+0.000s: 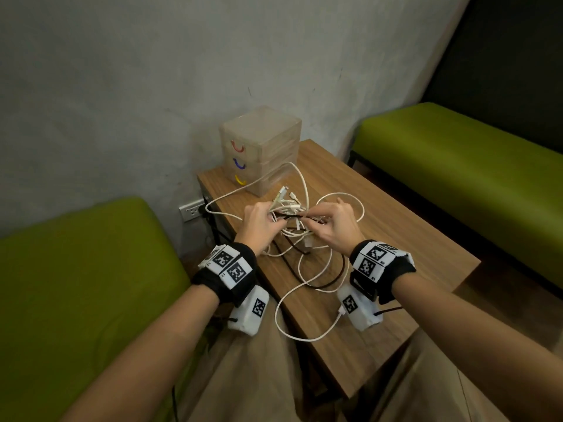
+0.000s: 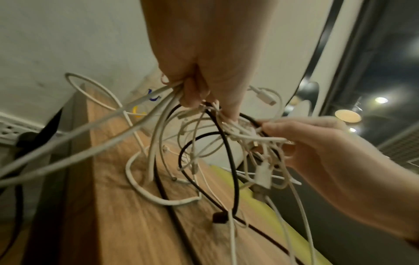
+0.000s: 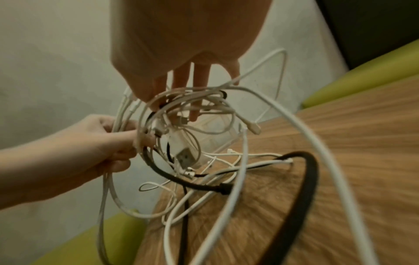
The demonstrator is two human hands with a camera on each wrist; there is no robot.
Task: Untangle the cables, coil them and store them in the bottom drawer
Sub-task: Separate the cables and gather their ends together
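A tangle of white and dark cables (image 1: 292,217) is lifted above the wooden table (image 1: 396,226), with loops trailing down onto it. My left hand (image 1: 259,217) grips a bunch of white cables (image 2: 163,96) at the left of the knot. My right hand (image 1: 335,217) pinches strands at the right of the knot (image 2: 254,132). In the right wrist view a white USB plug (image 3: 184,156) hangs in the middle of the tangle, and a thick dark cable (image 3: 310,179) arcs over the table. The translucent drawer unit (image 1: 260,147) stands at the table's far corner; its bottom drawer with a yellow handle (image 1: 239,180) is closed.
Green cushioned benches sit at the left (image 1: 76,269) and right (image 1: 457,166) of the table. A wall socket (image 1: 192,210) with a dark plug is beside the table's left edge. One white cable loop (image 1: 304,333) hangs over the table's near edge by my knees.
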